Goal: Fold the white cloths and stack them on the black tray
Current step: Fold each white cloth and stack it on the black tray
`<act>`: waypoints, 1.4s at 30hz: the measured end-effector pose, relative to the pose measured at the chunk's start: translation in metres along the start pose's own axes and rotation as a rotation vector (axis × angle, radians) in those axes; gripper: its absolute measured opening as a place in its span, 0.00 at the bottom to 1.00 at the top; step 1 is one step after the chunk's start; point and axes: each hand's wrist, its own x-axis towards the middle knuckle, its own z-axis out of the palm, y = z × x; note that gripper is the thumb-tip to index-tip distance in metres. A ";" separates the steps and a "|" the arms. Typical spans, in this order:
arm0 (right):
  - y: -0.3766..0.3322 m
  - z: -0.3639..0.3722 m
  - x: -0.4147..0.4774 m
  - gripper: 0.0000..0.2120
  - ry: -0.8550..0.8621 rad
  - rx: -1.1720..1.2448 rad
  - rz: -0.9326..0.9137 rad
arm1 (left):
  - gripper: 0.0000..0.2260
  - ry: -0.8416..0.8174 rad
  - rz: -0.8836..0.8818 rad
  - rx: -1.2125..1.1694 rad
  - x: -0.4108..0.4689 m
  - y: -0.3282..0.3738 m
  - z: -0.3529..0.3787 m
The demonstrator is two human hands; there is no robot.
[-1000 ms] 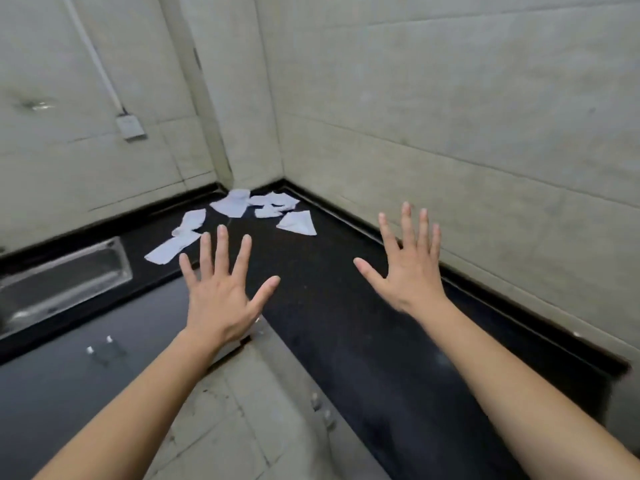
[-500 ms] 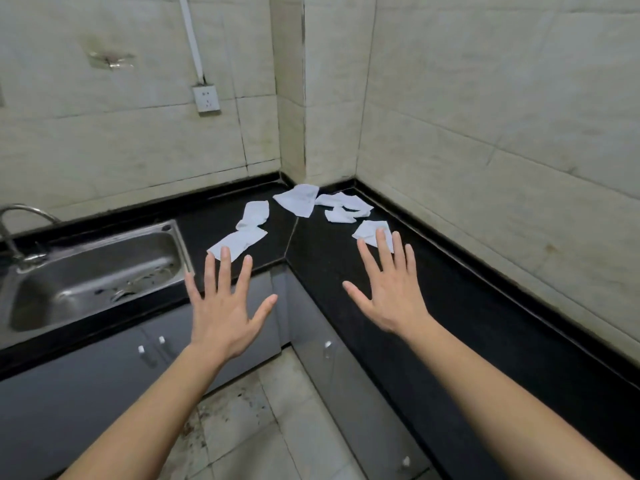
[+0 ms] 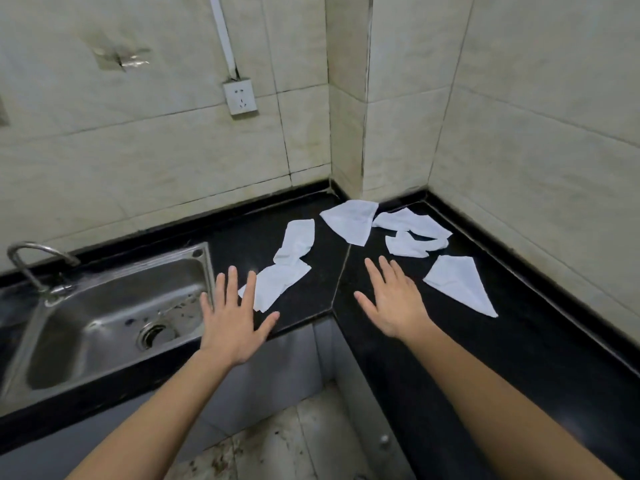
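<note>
Several white cloths lie loose in the corner of a black countertop (image 3: 304, 306). A long crumpled cloth (image 3: 287, 263) stretches toward my left hand. A flat cloth (image 3: 349, 221) lies by the wall corner, two rumpled ones (image 3: 412, 233) sit to its right, and a triangular cloth (image 3: 457, 284) lies nearest the right wall. My left hand (image 3: 232, 317) hovers with spread straight fingers over the counter's front edge, its fingertips covering the long cloth's near end. My right hand (image 3: 394, 301) is spread flat over bare counter, left of the triangular cloth. Both hold nothing. No black tray is in view.
A steel sink (image 3: 104, 317) with a tap (image 3: 31, 261) sits in the counter at left. Tiled walls close in the corner, with a socket (image 3: 240, 97) on the back wall. Grey cabinet doors (image 3: 277, 368) and a stained floor lie below the counter.
The view has swung left and moved closer to the corner, bringing the sink and cloths nearer. Both hands have reached forward over the counter, still spread and holding nothing.
</note>
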 end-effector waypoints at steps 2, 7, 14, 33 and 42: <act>-0.005 0.003 0.037 0.33 -0.035 0.018 -0.027 | 0.40 -0.023 -0.012 -0.013 0.026 -0.003 0.003; -0.029 0.041 0.114 0.29 -0.188 -0.001 -0.136 | 0.33 -0.135 -0.016 -0.026 0.077 -0.015 0.037; -0.065 0.104 0.181 0.26 -0.325 0.018 -0.234 | 0.25 -0.306 0.051 -0.004 0.147 -0.035 0.099; -0.108 0.179 0.249 0.05 -0.371 -0.123 -0.060 | 0.05 -0.445 0.389 -0.288 0.278 -0.092 0.175; -0.053 0.100 0.209 0.10 -0.142 0.318 0.265 | 0.07 -0.384 0.504 -0.549 0.326 -0.039 0.116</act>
